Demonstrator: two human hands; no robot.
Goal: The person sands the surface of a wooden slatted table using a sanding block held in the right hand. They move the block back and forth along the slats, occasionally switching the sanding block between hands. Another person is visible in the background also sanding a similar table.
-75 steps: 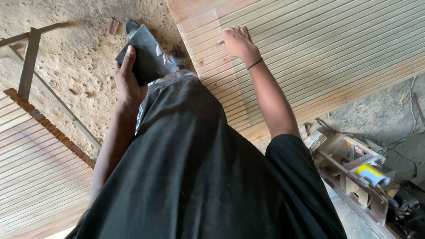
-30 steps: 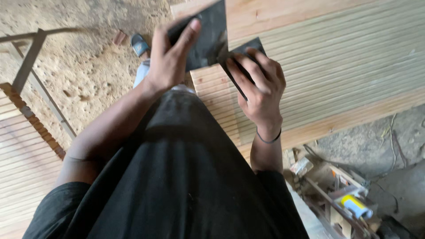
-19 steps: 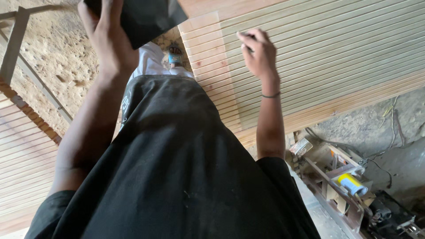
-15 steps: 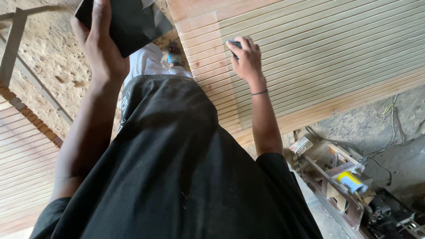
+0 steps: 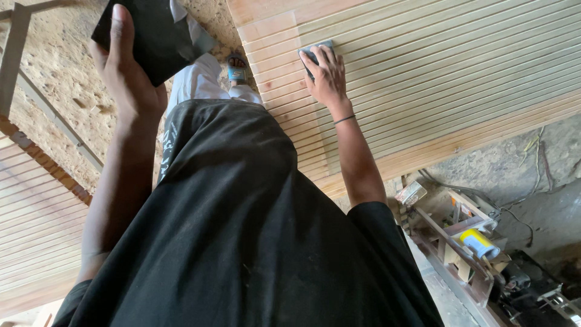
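Right hand [image 5: 327, 75] presses a small grey sanding pad [image 5: 313, 53] flat against the grooved wooden panel [image 5: 436, 66] | left hand [image 5: 127, 72] grips a dark sheet [image 5: 151, 36], raised beside it.

floor: sawdust-strewn dirt [image 5: 54, 79] | right: grey concrete [image 5: 544, 175] | light: daylight

The left hand [image 5: 130, 79] is raised, forearm upright, its grip closed with the thumb stretched up. The right hand [image 5: 327, 75] reaches forward on a straight arm, palm down, fingers pressed flat.
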